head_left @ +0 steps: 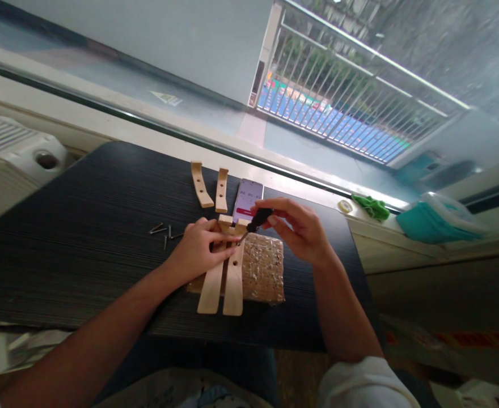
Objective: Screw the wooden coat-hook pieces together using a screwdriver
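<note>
My left hand [201, 249] presses down on two curved wooden slats [224, 277] that lie side by side on a wrapped wooden block [264, 275] on the dark table [83, 238]. Its fingers are closed over the slats' upper part. My right hand [298, 226] grips a black-handled screwdriver [256, 220], its tip pointing down at the slats near my left fingers.
Two more curved wooden slats [209, 186] lie further back, beside a phone [248, 199] with its screen lit. Several loose screws [164, 231] lie left of my hand. A white radiator [15, 153] stands at left; a green cloth [371, 207] and teal container [436, 221] sit on the sill.
</note>
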The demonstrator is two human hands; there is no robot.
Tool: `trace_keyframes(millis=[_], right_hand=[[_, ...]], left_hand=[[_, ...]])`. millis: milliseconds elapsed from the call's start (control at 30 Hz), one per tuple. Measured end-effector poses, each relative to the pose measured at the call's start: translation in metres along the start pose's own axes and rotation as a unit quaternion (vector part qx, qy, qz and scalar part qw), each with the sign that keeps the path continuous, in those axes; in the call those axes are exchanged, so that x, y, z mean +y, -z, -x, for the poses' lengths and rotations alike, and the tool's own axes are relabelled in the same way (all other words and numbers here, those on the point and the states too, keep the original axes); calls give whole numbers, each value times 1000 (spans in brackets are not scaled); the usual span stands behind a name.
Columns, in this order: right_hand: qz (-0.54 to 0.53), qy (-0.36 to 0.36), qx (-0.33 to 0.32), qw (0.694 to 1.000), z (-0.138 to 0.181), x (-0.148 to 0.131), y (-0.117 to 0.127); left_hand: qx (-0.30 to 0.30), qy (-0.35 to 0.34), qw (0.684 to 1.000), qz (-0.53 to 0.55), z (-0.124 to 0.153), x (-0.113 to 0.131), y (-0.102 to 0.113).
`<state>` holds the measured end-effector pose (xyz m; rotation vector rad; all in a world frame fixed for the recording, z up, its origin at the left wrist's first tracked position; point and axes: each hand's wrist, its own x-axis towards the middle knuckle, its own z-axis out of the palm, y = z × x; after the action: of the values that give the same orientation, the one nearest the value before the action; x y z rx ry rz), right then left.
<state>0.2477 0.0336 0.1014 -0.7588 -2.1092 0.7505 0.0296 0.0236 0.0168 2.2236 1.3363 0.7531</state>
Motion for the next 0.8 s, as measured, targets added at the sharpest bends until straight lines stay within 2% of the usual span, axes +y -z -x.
trace_keyframes(millis=[167,400,800], right_hand=[[25,13,7,1000,-1,1,0],[51,13,56,997,1,8,-6],[51,27,63,996,-2,11,-11]], left_hand=[[6,-10,1000,8,1,-1,0],[7,4,1000,6,2,0,0],[6,0,1000,3,2,0,0]])
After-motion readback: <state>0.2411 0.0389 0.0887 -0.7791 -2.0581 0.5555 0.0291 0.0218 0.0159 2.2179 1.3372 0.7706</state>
